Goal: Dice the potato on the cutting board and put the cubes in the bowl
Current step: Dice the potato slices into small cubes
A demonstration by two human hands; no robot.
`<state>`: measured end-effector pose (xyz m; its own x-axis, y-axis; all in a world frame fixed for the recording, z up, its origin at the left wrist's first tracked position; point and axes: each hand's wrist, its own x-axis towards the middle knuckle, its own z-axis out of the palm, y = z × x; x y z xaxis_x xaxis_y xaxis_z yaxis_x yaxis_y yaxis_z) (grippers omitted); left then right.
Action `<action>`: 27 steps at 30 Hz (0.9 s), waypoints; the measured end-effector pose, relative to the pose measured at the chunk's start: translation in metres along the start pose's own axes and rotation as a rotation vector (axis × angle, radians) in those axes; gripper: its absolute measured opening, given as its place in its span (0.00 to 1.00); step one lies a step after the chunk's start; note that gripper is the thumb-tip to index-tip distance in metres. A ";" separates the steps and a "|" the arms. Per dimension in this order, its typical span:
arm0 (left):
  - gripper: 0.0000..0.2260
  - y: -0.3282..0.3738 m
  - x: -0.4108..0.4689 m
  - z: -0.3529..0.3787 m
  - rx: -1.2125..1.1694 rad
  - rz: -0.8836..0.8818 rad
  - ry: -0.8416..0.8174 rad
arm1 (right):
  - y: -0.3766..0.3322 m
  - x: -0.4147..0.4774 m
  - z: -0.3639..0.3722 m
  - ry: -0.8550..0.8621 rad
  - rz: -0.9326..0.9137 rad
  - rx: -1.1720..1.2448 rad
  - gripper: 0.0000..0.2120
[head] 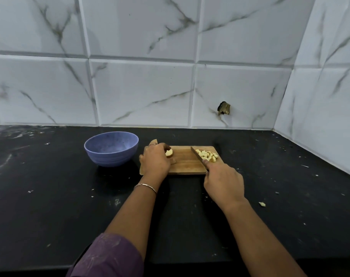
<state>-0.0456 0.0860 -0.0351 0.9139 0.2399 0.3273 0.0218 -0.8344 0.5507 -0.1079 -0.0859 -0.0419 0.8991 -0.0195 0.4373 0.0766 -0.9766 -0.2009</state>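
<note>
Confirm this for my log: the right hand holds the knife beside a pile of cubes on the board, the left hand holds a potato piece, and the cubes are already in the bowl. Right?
Not quite. The bowl looks empty in the head view; the cubes lie on the board. The rest holds: the right hand holds the knife beside them, and the left hand holds a potato piece.

Beyond my hands a black countertop (50, 196), flecked with pale crumbs, meets white marble-veined wall tiles (142, 90); past my right, a dark chipped hole (223, 108) near the corner.
</note>
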 end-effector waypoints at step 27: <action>0.13 -0.013 0.008 -0.001 0.083 0.037 -0.175 | -0.011 -0.005 -0.009 -0.018 -0.075 0.054 0.22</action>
<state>-0.0389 0.0992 -0.0387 0.9711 0.1247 0.2035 0.0138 -0.8806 0.4736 -0.1169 -0.0775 -0.0335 0.8974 0.0577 0.4375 0.1668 -0.9622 -0.2153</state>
